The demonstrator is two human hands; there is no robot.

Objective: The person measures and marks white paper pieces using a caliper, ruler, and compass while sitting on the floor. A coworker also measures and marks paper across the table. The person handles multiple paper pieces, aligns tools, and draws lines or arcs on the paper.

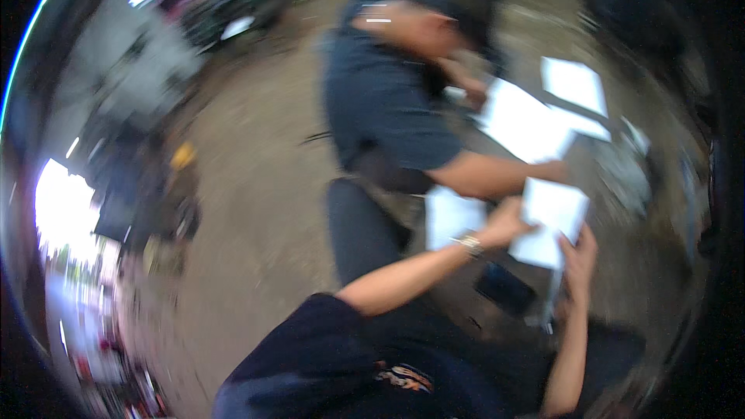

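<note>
A white sheet of paper (549, 221), bright and blurred, is held up in front of me between both hands. My left hand (506, 222), with a metal-band watch (469, 244) on its wrist, grips the sheet's left side, fingers closed. On the lower right edge, my right hand (580, 260) pinches the same sheet with its thumb on the face. A thin, pale, blurred strip (552, 302) shows beside the right wrist; I cannot tell what it is or whether the hand holds it. Below the paper lies a dark rectangular object (504, 289) resembling a phone.
A co-worker in a dark shirt (388, 101) leans over larger white sheets (524, 120), one forearm reaching beside my left hand. Another white sheet (450, 216) lies past my left forearm. More papers (574, 85) and a crumpled clear plastic bag (625, 178) lie at right. Blurred clutter (132, 178) stands left.
</note>
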